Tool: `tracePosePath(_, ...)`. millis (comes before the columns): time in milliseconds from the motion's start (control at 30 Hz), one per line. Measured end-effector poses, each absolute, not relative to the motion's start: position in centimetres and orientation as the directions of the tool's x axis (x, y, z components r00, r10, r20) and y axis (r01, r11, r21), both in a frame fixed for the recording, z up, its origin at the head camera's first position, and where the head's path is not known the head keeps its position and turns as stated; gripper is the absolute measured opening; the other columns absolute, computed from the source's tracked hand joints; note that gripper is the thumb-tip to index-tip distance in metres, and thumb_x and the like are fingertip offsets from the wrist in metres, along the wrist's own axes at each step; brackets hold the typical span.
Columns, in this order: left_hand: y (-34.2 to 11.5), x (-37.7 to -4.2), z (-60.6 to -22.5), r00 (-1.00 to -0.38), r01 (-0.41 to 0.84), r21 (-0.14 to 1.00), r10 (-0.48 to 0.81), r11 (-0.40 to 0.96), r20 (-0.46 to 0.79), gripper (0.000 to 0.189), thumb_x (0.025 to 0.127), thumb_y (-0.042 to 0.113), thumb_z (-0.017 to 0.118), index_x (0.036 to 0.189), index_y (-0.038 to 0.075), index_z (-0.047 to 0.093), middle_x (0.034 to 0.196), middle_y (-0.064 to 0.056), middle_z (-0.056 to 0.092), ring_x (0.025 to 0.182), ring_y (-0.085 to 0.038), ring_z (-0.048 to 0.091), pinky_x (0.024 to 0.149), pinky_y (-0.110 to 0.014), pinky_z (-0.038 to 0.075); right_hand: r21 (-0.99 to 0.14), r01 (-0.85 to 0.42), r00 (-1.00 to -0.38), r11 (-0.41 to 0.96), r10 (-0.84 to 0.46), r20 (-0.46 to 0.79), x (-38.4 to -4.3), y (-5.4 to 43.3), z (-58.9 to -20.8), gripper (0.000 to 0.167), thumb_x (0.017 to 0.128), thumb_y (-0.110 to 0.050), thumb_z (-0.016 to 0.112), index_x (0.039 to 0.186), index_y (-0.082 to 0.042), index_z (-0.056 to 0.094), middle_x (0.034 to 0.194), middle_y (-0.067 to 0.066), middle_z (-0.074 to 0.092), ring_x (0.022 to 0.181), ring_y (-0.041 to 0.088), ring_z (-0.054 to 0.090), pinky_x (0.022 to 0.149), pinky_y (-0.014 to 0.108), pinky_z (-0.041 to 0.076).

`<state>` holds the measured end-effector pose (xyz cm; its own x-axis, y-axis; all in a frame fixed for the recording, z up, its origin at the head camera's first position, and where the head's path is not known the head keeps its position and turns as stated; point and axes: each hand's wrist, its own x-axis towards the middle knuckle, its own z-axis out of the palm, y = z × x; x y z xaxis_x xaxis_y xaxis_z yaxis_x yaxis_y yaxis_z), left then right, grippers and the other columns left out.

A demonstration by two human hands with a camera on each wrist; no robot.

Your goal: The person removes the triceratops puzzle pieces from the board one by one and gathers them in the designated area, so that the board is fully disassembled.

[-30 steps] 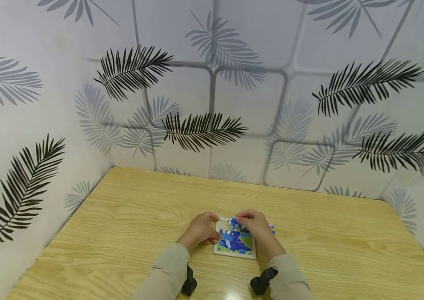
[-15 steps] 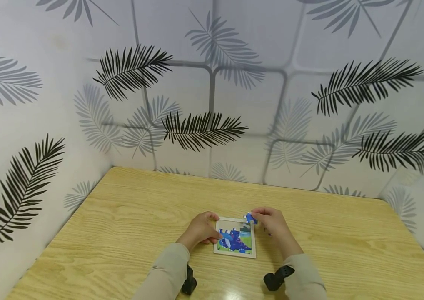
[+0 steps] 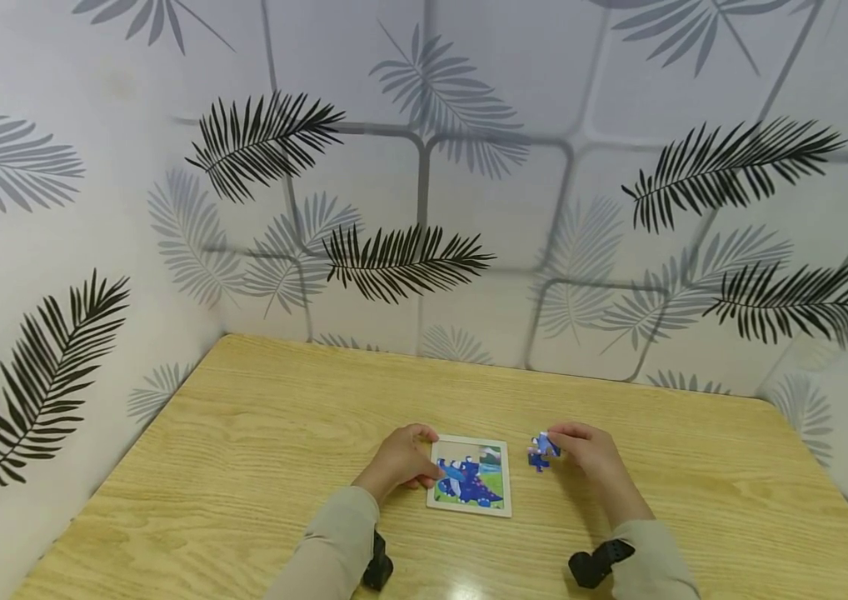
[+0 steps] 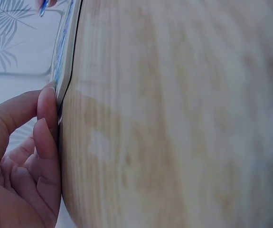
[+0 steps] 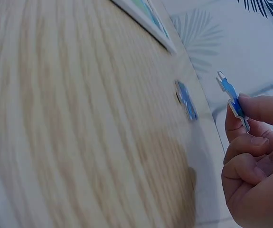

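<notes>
A jigsaw puzzle board [image 3: 506,487] with a pale wooden frame lies on the table, showing part of a blue dinosaur picture; its upper left area is bare. My left hand [image 3: 403,457] grips the board's left edge, thumb on top. The left wrist view shows thumb and fingers [image 4: 46,107] pinching that edge. To the right of the board, my right hand [image 3: 591,450] pinches a blue puzzle piece [image 3: 548,444] between thumb and index finger. The right wrist view shows this piece [image 5: 233,102] held above the table. A second blue piece [image 3: 538,460] lies on the table just below it.
The wooden table [image 3: 304,400] reaches back to a wall [image 3: 484,200] printed with feather leaves. Black wrist cameras [image 3: 377,567] sit at both sleeve cuffs.
My right hand has carried the pinched piece from over the board's top out to the right, uncovering the board's upper area. The left hand and board have stayed in place.
</notes>
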<state>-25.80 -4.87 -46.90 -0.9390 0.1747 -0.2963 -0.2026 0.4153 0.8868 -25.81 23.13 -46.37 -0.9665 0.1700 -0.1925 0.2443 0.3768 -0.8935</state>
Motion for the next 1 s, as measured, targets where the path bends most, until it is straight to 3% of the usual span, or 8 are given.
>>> tracePosePath(500,-4.9,-25.8,-47.0,-0.939,-0.196,0.89,0.182,0.413,-0.291,0.047,0.073,-0.001,0.077,0.114,0.008,0.055,0.06,-0.004,0.061,0.045,-0.009,0.057,0.041,-0.019,0.039,-0.859,0.236,-0.97,0.455,0.16,-0.182,-25.4,25.9,-47.4,0.02,0.089,-0.015,0.065,0.098,0.003,0.066,0.073,-0.005,0.055,0.067,0.015,0.044,0.059,0.029,0.037)
tracePosePath(833,-4.9,-26.1,-47.2,-0.941,-0.193,0.891,0.181,0.41,-0.287,0.047,0.073,-0.001,0.078,0.114,0.009,0.056,0.06,-0.004,0.061,0.045,-0.009,0.057,0.04,-0.019,0.039,-0.853,0.223,-0.971,0.472,0.183,-0.152,-25.7,25.7,-47.7,0.019,0.088,-0.011,0.065,0.099,0.005,0.065,0.093,0.008,0.065,0.081,0.016,0.051,0.069,0.026,0.04)
tracePosePath(1000,-4.9,-25.9,-47.2,-0.939,-0.194,0.881,0.179,0.431,-0.295,0.047,0.073,0.0,0.078,0.114,0.009,0.055,0.06,-0.004,0.061,0.045,-0.01,0.056,0.041,-0.019,0.039,-0.859,0.222,-0.972,0.461,0.172,-0.158,-25.5,25.8,-47.9,0.023,0.088,-0.011,0.065,0.103,0.006,0.063,0.094,0.007,0.064,0.081,0.014,0.052,0.07,0.026,0.04)
